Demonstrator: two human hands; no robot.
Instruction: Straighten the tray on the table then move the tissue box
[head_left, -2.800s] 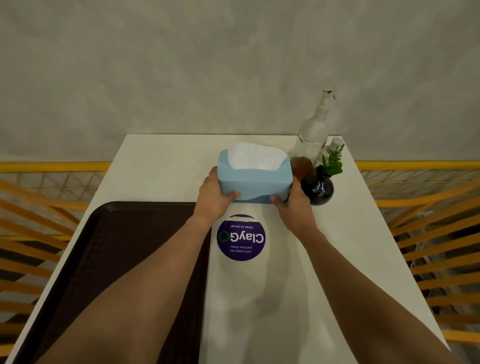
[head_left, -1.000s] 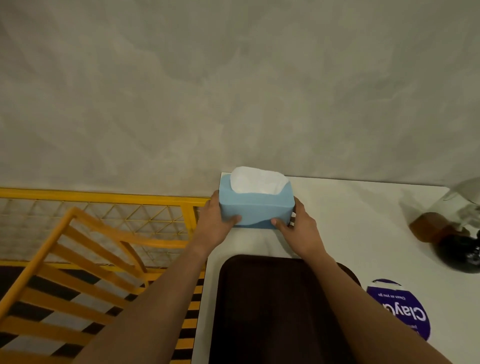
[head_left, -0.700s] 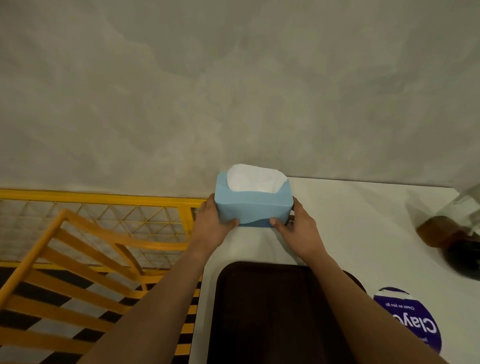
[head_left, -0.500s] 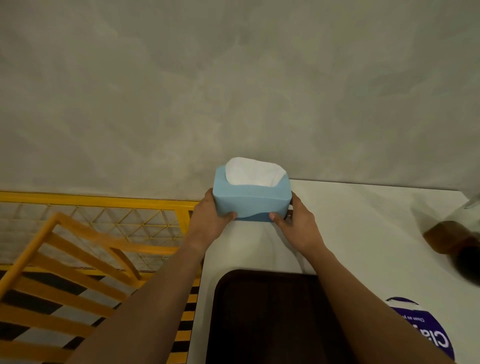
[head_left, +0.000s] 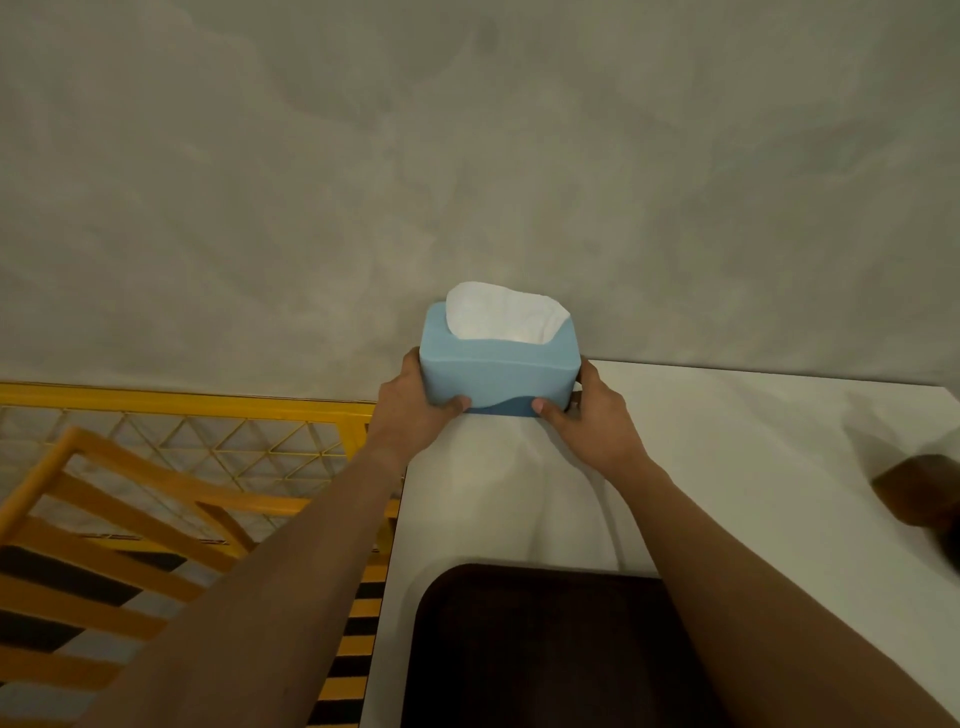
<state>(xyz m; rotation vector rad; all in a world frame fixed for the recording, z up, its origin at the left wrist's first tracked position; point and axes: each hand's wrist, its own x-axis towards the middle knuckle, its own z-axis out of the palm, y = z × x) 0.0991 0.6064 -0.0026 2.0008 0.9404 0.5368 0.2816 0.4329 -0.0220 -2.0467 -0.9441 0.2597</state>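
Note:
A light blue tissue box with white tissue showing on top is at the far left corner of the white table, close to the grey wall. My left hand grips its left end and my right hand grips its right end. I cannot tell whether the box's base touches the table. The dark brown tray lies nearer to me on the table, below the box, partly covered by my right forearm.
A yellow railing and slanted yellow bars run along the table's left side. A brown, blurred object sits at the right edge of the view. The grey wall stands right behind the table.
Both hands carried the tissue box from beside the bottle and vase across to the table's far left corner. In the last half second it moved slightly farther toward the wall.

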